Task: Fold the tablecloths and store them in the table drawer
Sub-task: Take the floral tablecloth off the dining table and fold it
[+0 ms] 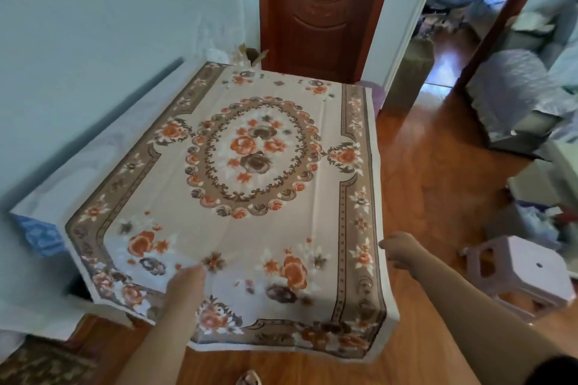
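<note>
The floral tablecloth (250, 166) lies spread flat over the table, its near and right edges overhanging. The left hand (184, 284) rests on the cloth near the front edge; its finger state cannot be determined. The right hand (398, 248) is at the cloth's right edge, fingers curled, grip unclear. No drawer is visible.

Tablecloth (250, 184) lies spread flat over the table, its near and right edges hanging over. Left hand (187, 286) rests on the cloth by the near edge; right hand (398, 248) is at the cloth's right edge. Stool (528, 272) stands on the floor just right of the right hand. Door (322, 6) is beyond the cloth's far end. Wall (93, 25) runs along the left of the left hand.
</note>
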Motion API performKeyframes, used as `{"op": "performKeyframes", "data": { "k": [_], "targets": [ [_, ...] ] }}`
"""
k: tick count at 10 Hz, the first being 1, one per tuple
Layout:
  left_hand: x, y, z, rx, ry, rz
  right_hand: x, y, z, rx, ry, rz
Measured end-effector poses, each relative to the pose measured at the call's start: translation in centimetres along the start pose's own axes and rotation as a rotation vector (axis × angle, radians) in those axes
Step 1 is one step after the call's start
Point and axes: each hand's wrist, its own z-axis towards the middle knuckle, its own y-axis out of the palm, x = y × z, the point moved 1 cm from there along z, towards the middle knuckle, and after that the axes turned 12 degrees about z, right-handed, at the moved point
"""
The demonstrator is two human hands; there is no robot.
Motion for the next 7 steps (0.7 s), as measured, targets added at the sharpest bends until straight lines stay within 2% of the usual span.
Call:
{"op": "performKeyframes", "data": {
  "k": [1,2,3,4,5,6,7],
  "targets": [
    [7.1,4.8,-0.1,-0.127,0.244,0.19,-2.0,-1.4,3.3,0.022,-0.039,-0.031],
    [11.0,9.3,-0.7,-0.254,0.368,0.396,-2.9,-3.3,6.4,0.004,-0.026,0.01],
    [13.1,13.5,-0.6,-0.317,0.397,0.552,-3.6,-4.7,10.1,-0.043,-0.002,0.06],
    [14.7,17.6,-0.1,-0.268,0.378,0.689,-6.0,-5.6,15.6,-0.092,0.007,0.1],
    [15.2,22.4,-0.8,-0.134,0.364,0.803,-7.9,-4.9,21.0,-0.187,0.049,0.213],
    [15.8,27.7,-3.9,-0.087,0.371,0.839,-9.2,-3.7,24.5,-0.267,0.116,0.226],
    [16.3,32.9,-6.8,-0.101,0.336,0.844,-9.9,-3.6,26.6,-0.233,0.074,0.202]
  ]
}}
